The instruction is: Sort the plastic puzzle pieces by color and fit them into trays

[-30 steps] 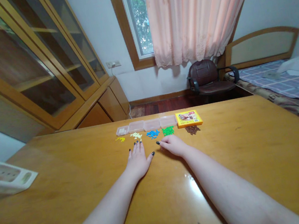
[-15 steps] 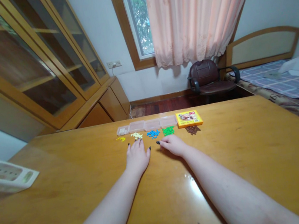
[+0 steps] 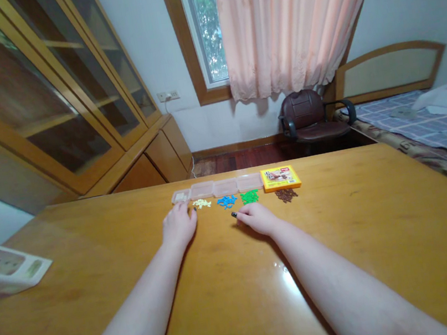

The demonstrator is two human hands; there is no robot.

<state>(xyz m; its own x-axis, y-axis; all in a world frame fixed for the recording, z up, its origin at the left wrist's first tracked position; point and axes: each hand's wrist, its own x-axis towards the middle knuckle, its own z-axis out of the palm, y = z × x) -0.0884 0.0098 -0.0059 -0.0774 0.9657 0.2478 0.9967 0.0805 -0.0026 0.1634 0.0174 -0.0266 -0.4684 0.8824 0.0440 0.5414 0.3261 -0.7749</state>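
Note:
My left hand (image 3: 179,225) reaches forward on the wooden table (image 3: 362,225), its fingers bent down over the spot left of the cream pieces (image 3: 201,204); what lies under them is hidden. My right hand (image 3: 256,219) rests on the table as a loose fist, just in front of the blue pieces (image 3: 227,201) and green pieces (image 3: 250,196). A brown pile (image 3: 286,195) lies further right. Behind the piles stands a row of clear plastic boxes (image 3: 216,188) and a yellow box (image 3: 280,178).
A white carton (image 3: 4,271) lies at the table's left edge. Beyond the table are a glass-fronted wooden cabinet (image 3: 50,104), a brown office chair (image 3: 311,118) under the curtained window, and a bed (image 3: 431,125) at the right.
My left hand has moved from lying flat before the cream pieces to forward and left, its fingers now curled over where the yellow pieces lay. The right hand has stayed put.

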